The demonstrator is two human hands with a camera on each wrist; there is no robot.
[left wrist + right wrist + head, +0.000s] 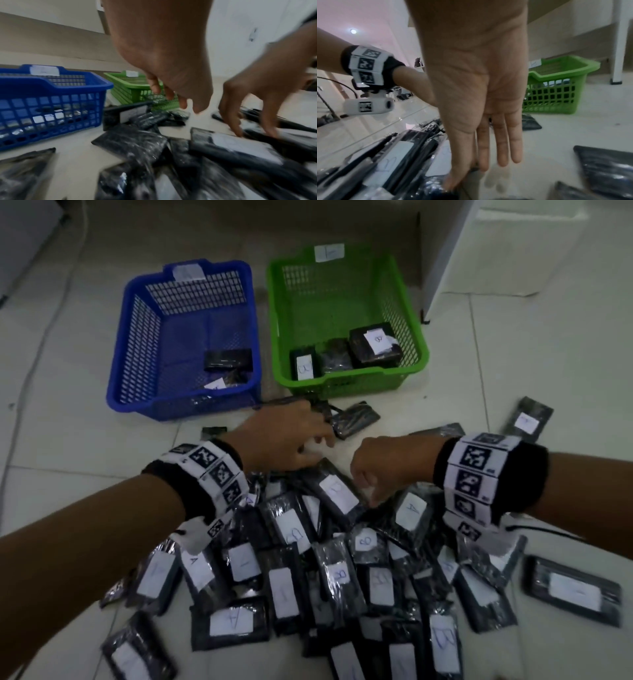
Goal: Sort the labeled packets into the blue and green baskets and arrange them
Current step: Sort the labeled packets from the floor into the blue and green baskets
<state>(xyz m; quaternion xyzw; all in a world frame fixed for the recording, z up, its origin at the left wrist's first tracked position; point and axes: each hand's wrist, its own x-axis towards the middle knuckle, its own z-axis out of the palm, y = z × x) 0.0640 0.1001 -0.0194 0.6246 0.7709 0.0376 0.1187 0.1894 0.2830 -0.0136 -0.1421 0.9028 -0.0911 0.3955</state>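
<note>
A blue basket (118,361) stands at the back left and a green basket (352,378) beside it on the right. Each holds a few black packets with white labels (373,344). A big heap of such packets (308,570) lies on the floor in front of them. My left hand (315,440) hovers over the floor just before the baskets, its fingers (171,97) loosely curled and holding nothing. My right hand (370,491) points down with straight fingers (500,148). Its fingertips (240,134) touch a labeled packet (337,491) at the heap's far edge.
More packets lie loose near the green basket's front (356,419) and at the right (572,590). A white cabinet (496,251) stands at the back right, and a thin cable (51,313) runs along the left floor.
</note>
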